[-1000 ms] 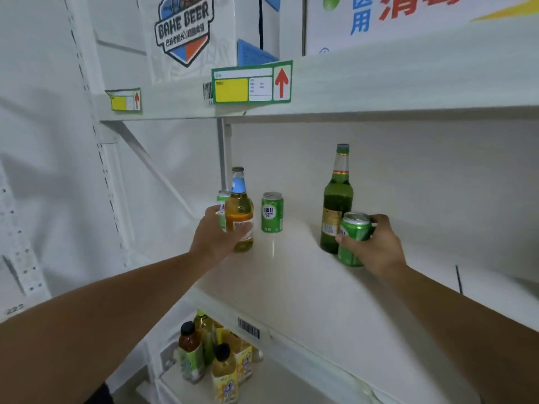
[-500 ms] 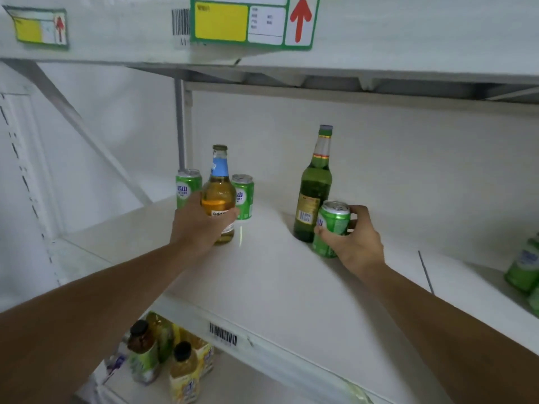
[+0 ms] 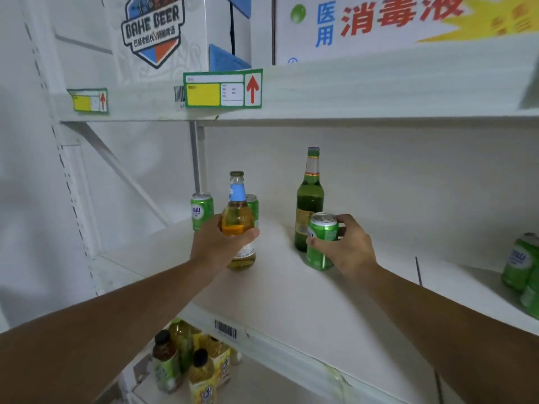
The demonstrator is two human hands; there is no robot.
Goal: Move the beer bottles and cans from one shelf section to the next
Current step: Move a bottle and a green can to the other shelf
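My left hand (image 3: 217, 246) is wrapped around a clear amber beer bottle (image 3: 237, 217) with a blue neck label, standing on the white shelf (image 3: 280, 287). My right hand (image 3: 347, 246) grips a green can (image 3: 320, 240) from its right side. Just behind that can stands a tall green beer bottle (image 3: 309, 199). Two more green cans are at the back left: one (image 3: 201, 210) beside the post, the other (image 3: 252, 207) partly hidden behind the amber bottle. Green cans (image 3: 522, 263) stand in the neighbouring section at the far right.
A shelf board with a yellow and green label (image 3: 223, 88) runs overhead, with cartons (image 3: 157, 33) on top. A grey upright post (image 3: 194, 158) stands at the back left. Below the shelf are several tea bottles (image 3: 192, 363). A thin seam (image 3: 418, 271) divides the two shelf sections.
The view tilted down and back up. Both hands have stayed on the amber bottle and the green can; the amber bottle now stands in front of the back can.
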